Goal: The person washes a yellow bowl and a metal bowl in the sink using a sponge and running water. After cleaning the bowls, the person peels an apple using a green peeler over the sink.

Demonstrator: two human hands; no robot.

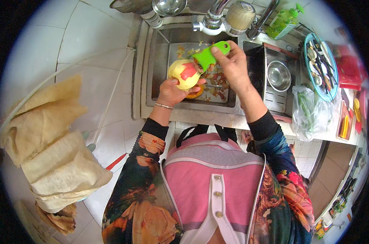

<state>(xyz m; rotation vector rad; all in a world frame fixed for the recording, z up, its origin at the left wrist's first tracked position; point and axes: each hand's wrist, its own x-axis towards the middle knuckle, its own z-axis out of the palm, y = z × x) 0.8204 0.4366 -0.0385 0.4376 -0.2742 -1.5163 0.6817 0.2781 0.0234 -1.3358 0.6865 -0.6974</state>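
My left hand (176, 93) cups a mostly peeled apple (176, 73) from below, above the sink. A patch of red skin shows on the apple's right side, while the rest is pale yellow flesh. In my right hand (234, 65) is a green-handled peeler (213, 55), its head at the fruit's right edge. Below, many peelings (216, 80) lie scattered over the floor of the steel sink basin (160, 45). An orange, ring-like piece (196, 92) lies in the basin under the left hand, partly hidden by it; I cannot tell what it is.
A faucet (213, 19) rises behind the basin. To the right are a steel bowl (279, 76) in a second basin, a plastic bag with green vegetables (309, 113), a blue basket of utensils (321, 67) and a knife (345, 99). Brown cloths (56, 164) hang at left.
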